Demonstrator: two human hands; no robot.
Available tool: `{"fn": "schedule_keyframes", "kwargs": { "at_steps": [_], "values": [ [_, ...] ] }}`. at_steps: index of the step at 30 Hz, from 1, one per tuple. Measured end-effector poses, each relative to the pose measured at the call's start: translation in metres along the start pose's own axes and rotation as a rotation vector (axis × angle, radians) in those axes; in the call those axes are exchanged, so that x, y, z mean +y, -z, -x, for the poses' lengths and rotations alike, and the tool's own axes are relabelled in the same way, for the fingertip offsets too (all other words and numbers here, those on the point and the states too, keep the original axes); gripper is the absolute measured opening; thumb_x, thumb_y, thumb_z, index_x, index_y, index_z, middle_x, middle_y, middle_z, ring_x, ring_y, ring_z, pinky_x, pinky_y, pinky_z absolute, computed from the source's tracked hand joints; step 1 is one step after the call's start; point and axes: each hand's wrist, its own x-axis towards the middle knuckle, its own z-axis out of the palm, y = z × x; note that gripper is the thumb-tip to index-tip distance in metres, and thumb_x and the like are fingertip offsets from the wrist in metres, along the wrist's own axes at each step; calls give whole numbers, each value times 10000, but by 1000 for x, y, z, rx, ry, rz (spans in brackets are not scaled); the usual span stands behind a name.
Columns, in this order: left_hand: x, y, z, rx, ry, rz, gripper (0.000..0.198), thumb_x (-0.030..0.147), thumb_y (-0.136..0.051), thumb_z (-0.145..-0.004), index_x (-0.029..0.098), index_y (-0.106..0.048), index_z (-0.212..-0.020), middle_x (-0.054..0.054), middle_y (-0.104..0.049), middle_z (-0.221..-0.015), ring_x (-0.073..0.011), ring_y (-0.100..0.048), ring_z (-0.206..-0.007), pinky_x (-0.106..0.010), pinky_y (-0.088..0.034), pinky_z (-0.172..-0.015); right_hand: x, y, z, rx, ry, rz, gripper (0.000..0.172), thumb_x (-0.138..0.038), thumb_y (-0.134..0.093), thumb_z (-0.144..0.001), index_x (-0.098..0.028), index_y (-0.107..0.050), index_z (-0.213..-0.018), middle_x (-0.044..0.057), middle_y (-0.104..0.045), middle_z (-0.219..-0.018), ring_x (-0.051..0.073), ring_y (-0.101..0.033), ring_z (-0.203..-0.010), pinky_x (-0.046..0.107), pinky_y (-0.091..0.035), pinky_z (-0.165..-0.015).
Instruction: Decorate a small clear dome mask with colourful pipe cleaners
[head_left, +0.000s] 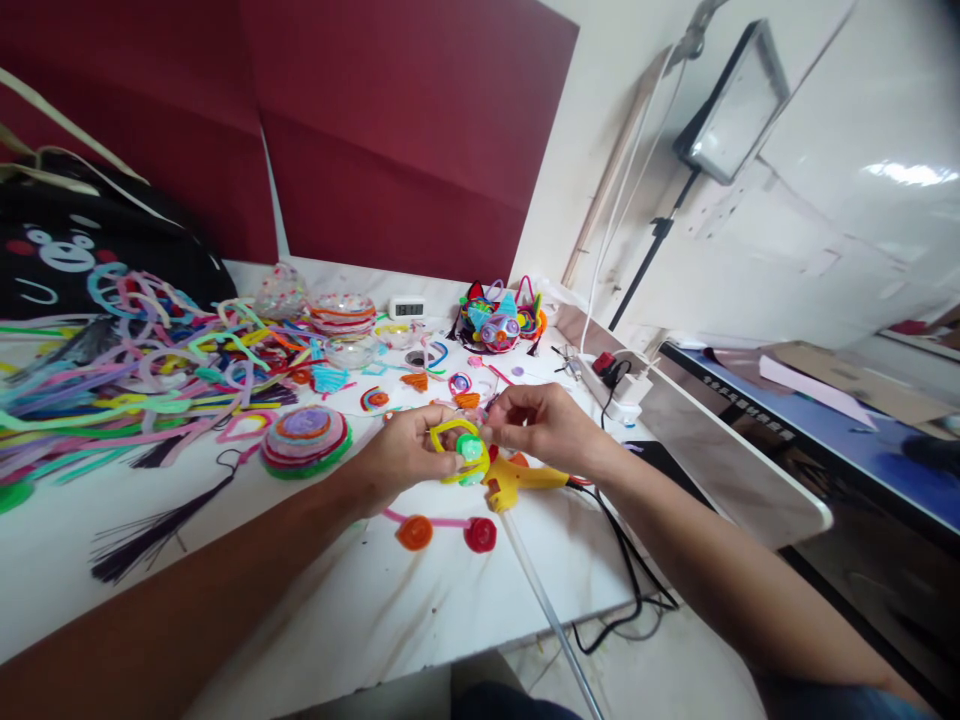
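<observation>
My left hand (411, 448) is closed around a small piece made of a yellow pipe-cleaner loop and a green coil (466, 450). My right hand (536, 425) pinches the same piece from the right side, fingers pressed together. Both hands hover just above the white table (315, 610). A yellow glue gun (517, 482) lies on the table right under them, with a clear glue stick (544, 600) sticking out toward me. An orange and a red coiled disc joined by a pink stem (446, 530) lie just in front of my left hand.
A heap of loose coloured pipe cleaners (127, 390) covers the table's left side, beside a black bag (82, 255). Stacked coiled discs (306, 440), a black tassel (150, 535), a finished colourful ornament (499, 318), clear bowls and a power strip (619, 385) stand around. A lamp on a stand (731, 105) rises at right.
</observation>
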Motion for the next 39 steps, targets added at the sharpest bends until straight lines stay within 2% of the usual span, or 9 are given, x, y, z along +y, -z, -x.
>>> {"fn": "schedule_keyframes", "kwargs": {
  "at_steps": [3, 5, 7, 11, 14, 20, 24, 33, 39],
  "values": [
    [-3, 4, -2, -49, 4, -25, 333, 194, -783, -573, 136, -638, -867, -6, -620, -792, -126, -581, -716, -235, -450, -643, -5, 6, -1, 74, 208, 176, 154, -277, -659, -798, -158, -658, -895, 47, -670, -889, 154, -584, -805, 289, -461, -740],
    [-6, 8, -4, -75, 14, -61, 344, 190, -779, -584, 135, -643, -895, -5, -615, -796, -123, -577, -712, -232, -444, -631, -5, 9, -3, -3, 304, 187, 200, -244, -644, -819, -165, -649, -1003, 75, -667, -1035, 189, -594, -976, 345, -457, -885],
    [-8, 11, -5, -96, 36, -82, 346, 189, -781, -588, 134, -643, -900, -3, -612, -784, -116, -568, -689, -225, -436, -612, -4, 10, -8, -138, 312, 133, 229, -227, -637, -829, -164, -638, -1049, 83, -665, -1080, 199, -596, -1040, 367, -452, -942],
    [-9, 12, -5, -141, 79, -54, 399, 201, -799, -592, 136, -636, -951, -20, -641, -845, -130, -594, -741, -241, -464, -658, 4, 11, -20, -373, 146, -121, 283, -194, -671, -788, -138, -615, -1059, 45, -669, -915, 148, -646, -790, 298, -531, -747],
    [-9, 12, -4, -146, 69, -28, 438, 192, -808, -590, 142, -620, -982, -39, -655, -911, -152, -613, -810, -262, -483, -704, 10, 10, -27, -455, -5, -385, 370, -150, -734, -710, -134, -603, -1056, -15, -638, -779, 98, -615, -635, 229, -514, -616],
    [-4, 10, -2, -164, 3, 69, 485, 150, -803, -589, 181, -538, -994, -35, -665, -900, -167, -629, -814, -257, -471, -665, 21, 1, -27, -441, -150, -747, 514, -133, -812, -632, -160, -547, -1071, -29, -675, -750, 92, -619, -564, 195, -493, -529],
    [0, 9, -1, -153, -20, 143, 502, 141, -801, -589, 190, -531, -1008, -31, -661, -882, -207, -645, -876, -329, -487, -762, 25, -2, -23, -402, -171, -899, 533, -130, -823, -637, -182, -511, -1066, -31, -694, -754, 104, -651, -626, 195, -512, -574],
    [0, 9, -2, -200, -11, 173, 404, 221, -771, -638, 128, -626, -1004, -103, -705, -948, -254, -656, -925, -392, -473, -850, 31, -2, -20, -335, -181, -994, 532, -113, -826, -634, -194, -521, -1062, -35, -696, -757, 107, -664, -700, 228, -530, -699],
    [-3, 9, -3, -173, -33, 148, 347, 218, -778, -643, 125, -643, -949, -101, -725, -931, -222, -662, -857, -371, -482, -812, 32, -4, -21, -324, -190, -997, 526, -118, -834, -627, -192, -528, -1047, -41, -685, -743, 100, -653, -685, 219, -525, -685]
  ]
}}
